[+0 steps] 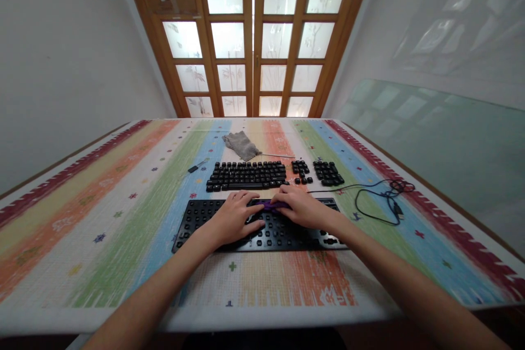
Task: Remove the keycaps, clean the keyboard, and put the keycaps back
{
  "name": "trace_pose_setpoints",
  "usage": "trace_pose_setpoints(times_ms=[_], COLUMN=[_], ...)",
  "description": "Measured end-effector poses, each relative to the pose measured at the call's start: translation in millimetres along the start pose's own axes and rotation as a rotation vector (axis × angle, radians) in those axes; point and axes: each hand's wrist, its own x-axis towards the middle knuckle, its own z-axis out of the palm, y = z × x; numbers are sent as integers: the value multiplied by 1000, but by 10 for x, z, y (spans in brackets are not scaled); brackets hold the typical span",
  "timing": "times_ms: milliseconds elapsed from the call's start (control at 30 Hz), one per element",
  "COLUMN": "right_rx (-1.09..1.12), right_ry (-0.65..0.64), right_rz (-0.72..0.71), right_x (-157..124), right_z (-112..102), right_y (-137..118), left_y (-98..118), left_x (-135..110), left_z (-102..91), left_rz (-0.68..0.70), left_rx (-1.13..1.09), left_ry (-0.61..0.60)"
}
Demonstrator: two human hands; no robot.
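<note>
A black keyboard with its keycaps off lies in front of me on the table. My right hand is over its upper middle, fingers closed on a slim purple object whose kind I cannot make out. My left hand rests on the keyboard's left-middle part, fingers apart, its fingertips close to the purple object's left end. Behind the keyboard, the loose black keycaps are laid out in keyboard order. A smaller group of keycaps sits to the right.
A crumpled grey cloth lies behind the keycaps, with a thin stick beside it. A small black-ended tool is to the left. The coiled black cable spreads right over the striped tablecloth. Glazed wooden doors stand beyond.
</note>
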Motion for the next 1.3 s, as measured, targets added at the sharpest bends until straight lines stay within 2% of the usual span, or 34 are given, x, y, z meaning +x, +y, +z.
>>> trace_pose_setpoints(times_ms=[433, 1067, 1300], right_rx=[59, 188, 214], right_ry=[132, 177, 206], right_rz=[32, 21, 77], right_x=[-247, -485, -593], right_z=[-112, -208, -213], right_y=[155, 427, 526], left_y=[142, 263, 310], left_x=[235, 442, 534], left_z=[39, 85, 142], left_rz=[43, 91, 131], left_rx=[-3, -23, -26], left_ry=[-55, -66, -49])
